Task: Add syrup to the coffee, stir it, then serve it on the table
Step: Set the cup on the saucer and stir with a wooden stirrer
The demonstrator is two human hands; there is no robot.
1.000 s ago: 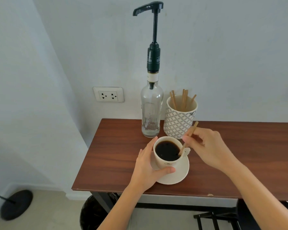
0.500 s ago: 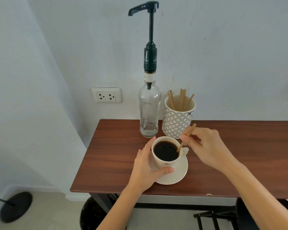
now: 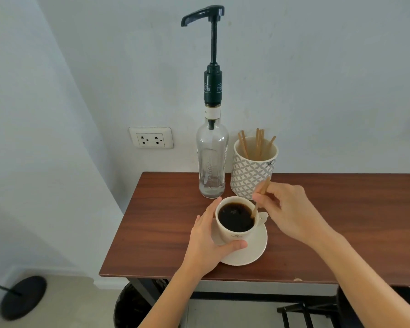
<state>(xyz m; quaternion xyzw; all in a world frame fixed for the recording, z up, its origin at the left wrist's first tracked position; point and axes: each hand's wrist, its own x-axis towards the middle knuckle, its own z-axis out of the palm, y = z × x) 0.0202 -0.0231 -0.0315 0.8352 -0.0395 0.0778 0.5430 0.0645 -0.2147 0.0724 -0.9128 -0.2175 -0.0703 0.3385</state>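
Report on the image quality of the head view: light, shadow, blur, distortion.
Head view: soft, even daylight, no harsh glare; a faint diagonal shadow crosses the wall on the left; wide-angle distortion bows the syrup bottle and table edges; the stir stick in the right hand is slightly motion-blurred, while the cup and left hand look sharp.

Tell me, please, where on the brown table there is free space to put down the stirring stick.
The table is bare right of the patterned cup, behind the right hand, and along the left edge beside the left hand. It is crowded in the middle, where the syrup bottle, patterned cup, coffee cup and saucer stand close.
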